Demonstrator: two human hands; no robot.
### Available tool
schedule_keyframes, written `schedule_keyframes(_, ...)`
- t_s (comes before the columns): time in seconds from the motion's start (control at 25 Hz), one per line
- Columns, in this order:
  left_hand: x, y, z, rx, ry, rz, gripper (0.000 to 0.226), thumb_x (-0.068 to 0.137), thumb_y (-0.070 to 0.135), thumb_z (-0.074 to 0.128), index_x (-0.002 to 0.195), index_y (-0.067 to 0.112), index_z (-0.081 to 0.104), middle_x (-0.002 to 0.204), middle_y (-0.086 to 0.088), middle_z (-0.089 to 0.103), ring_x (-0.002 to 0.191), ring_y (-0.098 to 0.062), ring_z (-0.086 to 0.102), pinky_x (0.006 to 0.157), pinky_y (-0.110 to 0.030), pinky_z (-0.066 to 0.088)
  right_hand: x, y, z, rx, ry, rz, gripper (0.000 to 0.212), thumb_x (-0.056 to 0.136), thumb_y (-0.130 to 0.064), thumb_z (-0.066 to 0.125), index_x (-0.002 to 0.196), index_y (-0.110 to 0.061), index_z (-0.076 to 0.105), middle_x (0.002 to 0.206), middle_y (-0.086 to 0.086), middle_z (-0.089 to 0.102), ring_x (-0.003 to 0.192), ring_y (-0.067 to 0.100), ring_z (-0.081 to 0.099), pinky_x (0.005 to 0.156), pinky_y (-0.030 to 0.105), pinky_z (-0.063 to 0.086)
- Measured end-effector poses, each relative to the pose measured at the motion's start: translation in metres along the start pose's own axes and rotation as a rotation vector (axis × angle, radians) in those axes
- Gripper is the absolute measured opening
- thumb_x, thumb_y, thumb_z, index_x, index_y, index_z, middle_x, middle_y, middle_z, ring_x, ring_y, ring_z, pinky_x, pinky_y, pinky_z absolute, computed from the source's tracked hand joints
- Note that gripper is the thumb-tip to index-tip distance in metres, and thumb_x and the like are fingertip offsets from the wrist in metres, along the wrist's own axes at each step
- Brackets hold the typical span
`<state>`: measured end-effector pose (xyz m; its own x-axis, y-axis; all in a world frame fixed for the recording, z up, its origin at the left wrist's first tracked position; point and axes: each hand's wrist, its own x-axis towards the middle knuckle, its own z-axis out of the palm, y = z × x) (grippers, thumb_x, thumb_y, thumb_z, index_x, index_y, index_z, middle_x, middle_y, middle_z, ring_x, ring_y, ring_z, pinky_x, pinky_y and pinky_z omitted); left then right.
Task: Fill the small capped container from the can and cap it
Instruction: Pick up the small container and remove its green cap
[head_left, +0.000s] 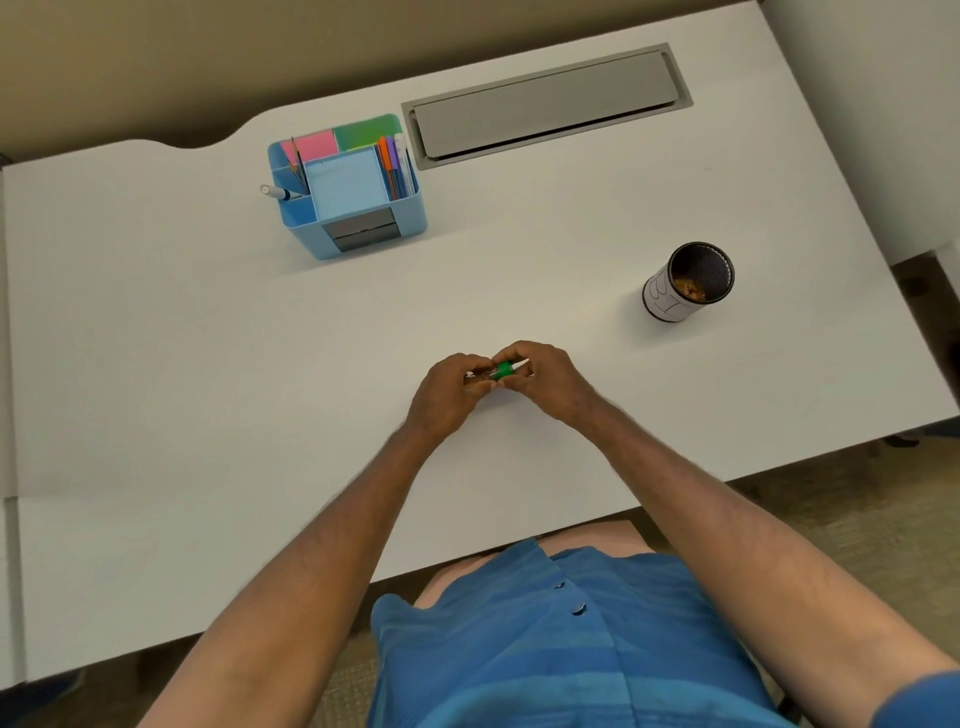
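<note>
Both hands meet over the middle of the white desk (208, 364). My left hand (447, 395) grips the clear body of the small container (480, 375), held on its side. My right hand (550, 382) pinches its green cap (503, 370), which sits at the container's right end. Fingers hide most of the container, so its contents cannot be made out. The can (685, 283) stands upright at the right, well apart from my hands, open-topped, with a white label, a dark inside and some brownish bits at the bottom.
A blue desk organiser (348, 187) with sticky notes, pens and a marker stands at the back left. A grey cable-tray lid (545, 104) is set into the desk at the back. The desk's front edge runs just above my blue shirt.
</note>
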<state>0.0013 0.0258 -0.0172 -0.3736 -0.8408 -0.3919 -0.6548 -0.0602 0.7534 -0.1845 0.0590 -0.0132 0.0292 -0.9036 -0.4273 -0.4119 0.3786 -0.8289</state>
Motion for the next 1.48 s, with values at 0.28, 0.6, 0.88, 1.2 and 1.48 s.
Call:
schedule_keyframes(0.28,-0.007,0.007,-0.001,0.014,-0.018,0.029,0.029,0.093,0.026,0.073,0.121,0.021,0.076,0.107,-0.003,0.074,0.097,-0.017,0.065,0.083,-0.029,0.049,-0.008,-0.001,-0.01,0.031,-0.023,0.019,0.023,0.084,-0.013,0.081,0.103,-0.024,0.077,0.095,-0.011,0.078,0.082,0.009,0.076,0.087,0.035,0.062)
schedule_keyframes(0.6,-0.018,0.011,0.004,0.006,-0.014,0.056,0.027,0.095,0.024,0.07,0.121,0.022,0.076,0.103,-0.004,0.074,0.095,-0.018,0.063,0.082,-0.031,0.048,-0.015,-0.005,-0.019,0.022,-0.079,-0.008,0.025,0.083,-0.006,0.081,0.106,-0.016,0.078,0.099,-0.004,0.078,0.084,0.014,0.077,0.091,0.036,0.061)
schedule_keyframes(0.88,-0.022,0.008,0.002,-0.009,-0.015,0.041,0.026,0.094,0.024,0.071,0.12,0.02,0.076,0.104,-0.005,0.074,0.096,-0.02,0.064,0.084,-0.034,0.049,-0.016,-0.01,-0.024,-0.02,-0.108,-0.015,0.026,0.086,-0.007,0.078,0.108,-0.019,0.077,0.102,-0.007,0.077,0.084,0.012,0.076,0.087,0.03,0.06)
schedule_keyframes(1.2,-0.025,0.0,-0.003,-0.128,0.127,-0.056,0.022,0.09,0.023,0.075,0.112,0.024,0.076,0.103,0.015,0.074,0.091,-0.007,0.067,0.084,-0.023,0.052,-0.007,-0.003,-0.024,0.0,0.19,0.027,0.022,0.086,-0.006,0.072,0.105,-0.017,0.067,0.108,-0.003,0.07,0.085,0.011,0.062,0.075,0.021,0.049)
schedule_keyframes(1.48,-0.032,-0.01,-0.004,-0.222,0.15,-0.123,0.018,0.089,0.023,0.077,0.103,0.033,0.072,0.096,0.021,0.073,0.09,0.001,0.071,0.075,-0.014,0.049,0.014,0.008,-0.002,-0.225,0.262,-0.013,0.022,0.09,0.004,0.063,0.105,-0.009,0.071,0.11,0.004,0.07,0.105,0.018,0.056,0.084,0.023,0.044)
